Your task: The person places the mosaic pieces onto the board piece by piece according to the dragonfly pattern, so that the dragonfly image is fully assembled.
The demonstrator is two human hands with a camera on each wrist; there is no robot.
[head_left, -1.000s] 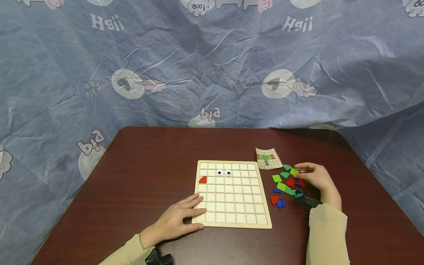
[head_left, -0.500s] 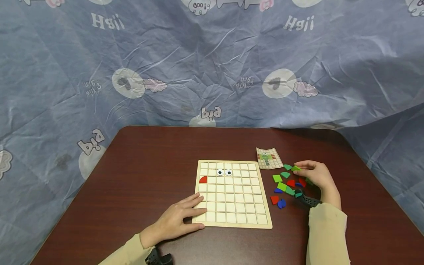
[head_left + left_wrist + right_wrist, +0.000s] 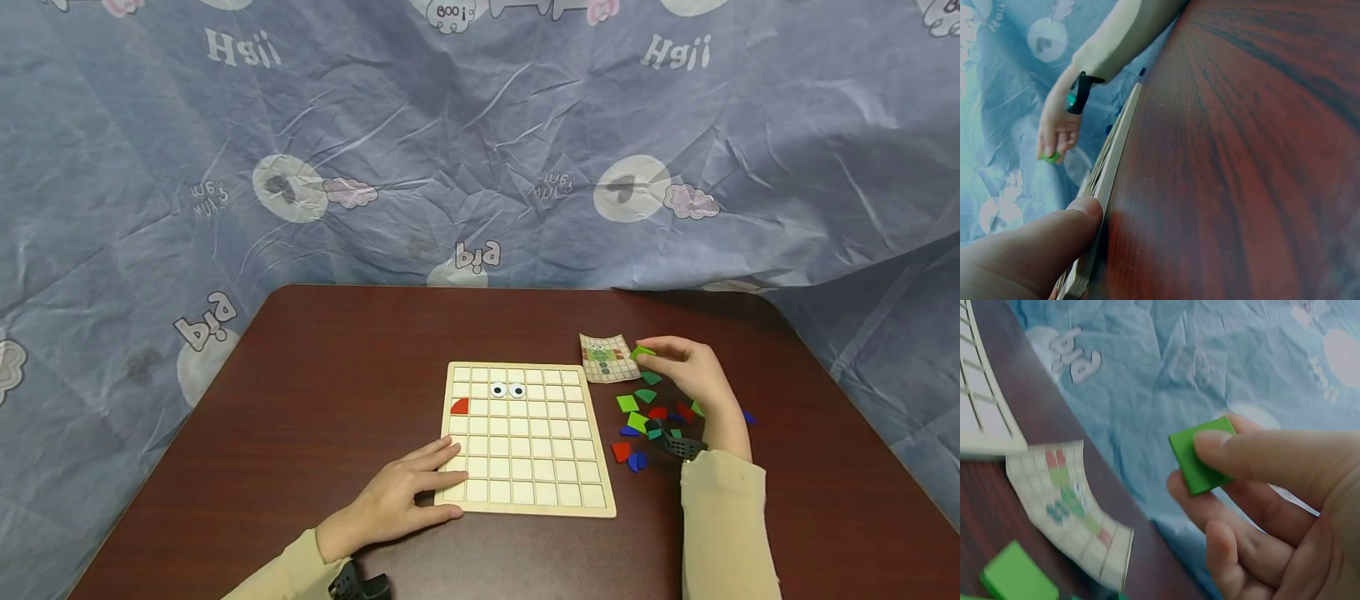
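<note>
Between thumb and fingers, my right hand (image 3: 692, 371) pinches a light green square tile (image 3: 1194, 456), raised beside the pattern card (image 3: 609, 360). My left hand (image 3: 401, 492) lies with spread fingers on the left edge of the wooden grid board (image 3: 528, 508); in the left wrist view its thumb (image 3: 1085, 209) touches the board's side. On the board sit two googly eyes (image 3: 507, 390) side by side and a red quarter-round tile (image 3: 460, 407) near the left edge. The card carries a printed figure in green and red squares with eyes.
Loose red, blue and green tiles (image 3: 637, 422) lie scattered right of the board, partly under my right wrist. A blue tile (image 3: 748, 417) lies beyond that forearm. Behind the brown table (image 3: 337, 367) hangs a blue printed cloth (image 3: 480, 167).
My right hand has lifted the green square tile from the pile and moved it left and away from me, towards the card. My left hand and the board have stayed put.
</note>
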